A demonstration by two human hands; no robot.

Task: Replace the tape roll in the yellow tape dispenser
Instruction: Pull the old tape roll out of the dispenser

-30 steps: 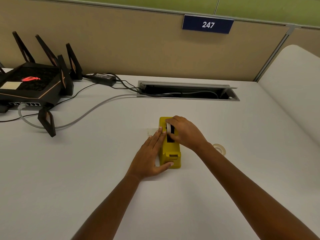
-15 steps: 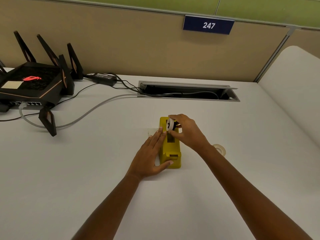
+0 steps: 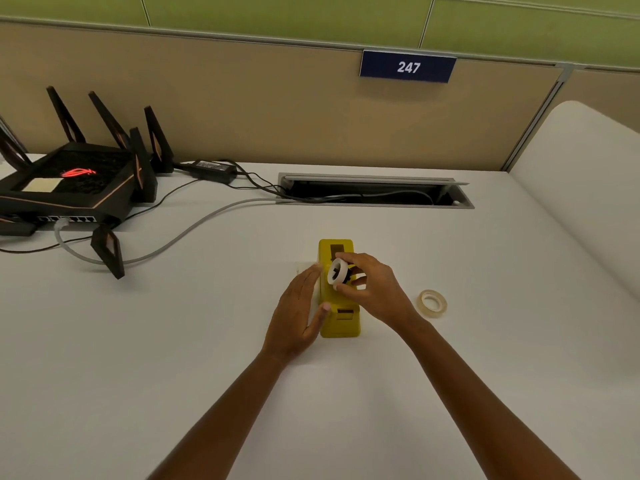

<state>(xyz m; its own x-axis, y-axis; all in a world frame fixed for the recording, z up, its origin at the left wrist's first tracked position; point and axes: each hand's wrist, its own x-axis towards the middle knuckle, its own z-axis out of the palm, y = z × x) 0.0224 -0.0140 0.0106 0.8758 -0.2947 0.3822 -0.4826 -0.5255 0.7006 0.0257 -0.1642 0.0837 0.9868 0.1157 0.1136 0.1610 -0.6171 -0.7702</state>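
The yellow tape dispenser (image 3: pixel 339 323) stands on the white desk, its long side running away from me. My left hand (image 3: pixel 299 311) rests flat against its left side, fingers and thumb steadying it. My right hand (image 3: pixel 375 289) holds a white tape core with a dark hub (image 3: pixel 337 271) just above the dispenser's open slot. A clear tape roll (image 3: pixel 432 303) lies flat on the desk to the right of my right wrist.
A black router with antennas (image 3: pixel 74 183) sits at the back left, with a grey cable (image 3: pixel 180 237) and a black power brick (image 3: pixel 213 167) trailing to a cable hatch (image 3: pixel 375 194). A beige partition stands behind the desk. A small clear scrap (image 3: pixel 304 266) lies left of the dispenser.
My right hand has lifted the white core up out of the dispenser's slot and turned it sideways. My left hand stays against the dispenser.
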